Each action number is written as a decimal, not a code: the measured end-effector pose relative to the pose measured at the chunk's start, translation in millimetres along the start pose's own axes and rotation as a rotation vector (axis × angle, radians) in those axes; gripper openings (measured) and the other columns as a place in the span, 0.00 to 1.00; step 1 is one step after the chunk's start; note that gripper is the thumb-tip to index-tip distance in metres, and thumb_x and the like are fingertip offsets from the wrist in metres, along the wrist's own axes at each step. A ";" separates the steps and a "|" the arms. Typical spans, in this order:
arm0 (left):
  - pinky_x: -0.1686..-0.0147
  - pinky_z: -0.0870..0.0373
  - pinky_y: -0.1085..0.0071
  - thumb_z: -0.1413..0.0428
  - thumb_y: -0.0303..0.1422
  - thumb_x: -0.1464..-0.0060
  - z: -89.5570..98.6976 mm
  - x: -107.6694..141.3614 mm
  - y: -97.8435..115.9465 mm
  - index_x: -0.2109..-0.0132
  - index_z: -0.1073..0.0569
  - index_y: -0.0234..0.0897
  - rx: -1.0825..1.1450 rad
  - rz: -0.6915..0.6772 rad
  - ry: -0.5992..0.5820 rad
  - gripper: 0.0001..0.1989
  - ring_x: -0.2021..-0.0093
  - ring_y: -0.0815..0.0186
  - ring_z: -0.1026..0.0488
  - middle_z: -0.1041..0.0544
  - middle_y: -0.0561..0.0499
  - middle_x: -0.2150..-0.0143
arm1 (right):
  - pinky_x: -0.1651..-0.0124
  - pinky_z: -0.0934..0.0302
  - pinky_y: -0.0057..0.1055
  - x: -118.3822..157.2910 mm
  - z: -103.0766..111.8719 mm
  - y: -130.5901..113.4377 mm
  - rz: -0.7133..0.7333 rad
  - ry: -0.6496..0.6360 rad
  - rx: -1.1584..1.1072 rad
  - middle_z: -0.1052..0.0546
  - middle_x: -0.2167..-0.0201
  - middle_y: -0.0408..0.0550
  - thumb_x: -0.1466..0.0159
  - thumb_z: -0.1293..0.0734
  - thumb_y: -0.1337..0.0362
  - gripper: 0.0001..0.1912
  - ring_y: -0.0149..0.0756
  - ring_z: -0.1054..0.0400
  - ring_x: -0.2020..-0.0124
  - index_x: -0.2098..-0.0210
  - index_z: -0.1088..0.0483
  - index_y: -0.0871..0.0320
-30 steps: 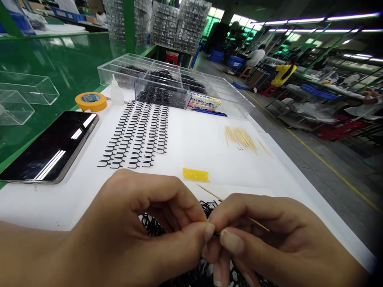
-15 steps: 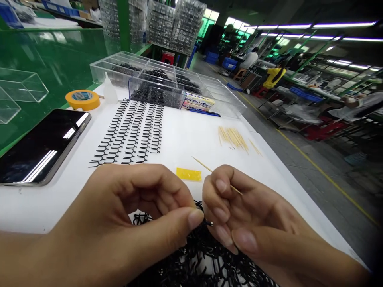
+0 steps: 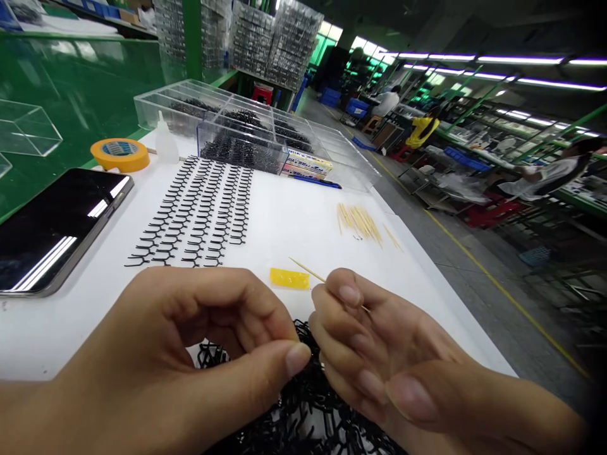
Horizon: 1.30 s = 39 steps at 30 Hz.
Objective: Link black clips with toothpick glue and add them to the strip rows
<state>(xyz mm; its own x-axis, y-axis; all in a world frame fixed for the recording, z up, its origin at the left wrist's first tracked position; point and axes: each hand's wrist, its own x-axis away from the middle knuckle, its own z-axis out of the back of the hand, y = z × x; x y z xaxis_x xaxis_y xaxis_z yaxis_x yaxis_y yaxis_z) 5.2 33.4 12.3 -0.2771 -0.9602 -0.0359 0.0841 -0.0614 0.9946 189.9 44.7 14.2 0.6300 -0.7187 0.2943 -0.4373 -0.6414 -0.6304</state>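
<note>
My left hand (image 3: 203, 354) pinches thumb against forefinger; a small black piece is at the fingertips, mostly hidden. Opposite it, my right hand (image 3: 403, 366) has its fingers curled, with a wooden toothpick (image 3: 306, 268) caught between them and its tip pointing left. The right thumb stands close to the curled fingers. Beneath both hands lies a tangled heap of black forked pieces (image 3: 303, 414). Just beyond the hands rests a small yellow strip (image 3: 289, 279). Farther off, similar forked pieces (image 3: 203, 215) lie in several rows on the white tabletop (image 3: 289, 218).
A phone (image 3: 57, 227), orange tape roll (image 3: 120, 155) and translucent squeeze bottle (image 3: 165, 140) are at left. Clear divided trays (image 3: 241, 151) holding black pieces stand behind, beside small boxes (image 3: 307, 165) and a blue pen (image 3: 317, 182). Loose toothpicks (image 3: 359, 222) lie right. People sit in the background.
The view has shifted slightly, so the table items appear farther left. The right thumb has moved a little away from the left fingertips. Both hands keep their grips.
</note>
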 end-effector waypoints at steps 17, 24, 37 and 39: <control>0.77 0.37 0.84 0.44 0.33 0.48 -1.4 0.3 -0.5 0.73 0.29 0.39 -0.053 0.042 -0.008 0.07 0.78 0.77 0.34 0.30 0.60 0.79 | 0.71 0.49 0.20 2.3 -3.7 -0.3 0.059 0.068 -0.068 0.45 0.74 0.40 0.58 0.33 0.78 0.18 0.25 0.52 0.75 0.70 0.39 0.59; 0.76 0.37 0.85 0.45 0.31 0.48 -1.0 0.1 2.0 0.74 0.30 0.38 -0.056 0.066 -0.022 0.08 0.77 0.78 0.34 0.31 0.60 0.79 | 0.68 0.45 0.22 1.3 -1.5 1.0 0.104 0.067 0.052 0.43 0.73 0.41 0.50 0.33 0.75 0.14 0.26 0.48 0.73 0.68 0.40 0.58; 0.75 0.38 0.88 0.44 0.29 0.50 -3.5 -0.2 3.9 0.75 0.29 0.37 -0.044 0.079 0.017 0.07 0.77 0.80 0.35 0.31 0.61 0.79 | 0.73 0.53 0.24 -0.1 -1.4 5.1 0.168 0.080 0.168 0.46 0.77 0.37 0.51 0.33 0.78 0.16 0.27 0.52 0.76 0.74 0.45 0.56; 0.75 0.37 0.89 0.44 0.29 0.50 -4.0 -0.3 4.3 0.75 0.30 0.37 -0.035 0.072 0.020 0.07 0.77 0.80 0.34 0.31 0.61 0.79 | 0.72 0.52 0.24 1.1 -2.3 4.8 0.175 0.070 0.177 0.45 0.77 0.38 0.50 0.33 0.77 0.15 0.27 0.51 0.76 0.73 0.45 0.56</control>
<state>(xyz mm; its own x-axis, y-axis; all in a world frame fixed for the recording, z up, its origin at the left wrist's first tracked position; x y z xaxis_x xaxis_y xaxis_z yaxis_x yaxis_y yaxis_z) 9.5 32.3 16.2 -0.2502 -0.9676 0.0331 0.1365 -0.0015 0.9906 187.0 40.2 13.1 0.5059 -0.8355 0.2146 -0.4129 -0.4530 -0.7901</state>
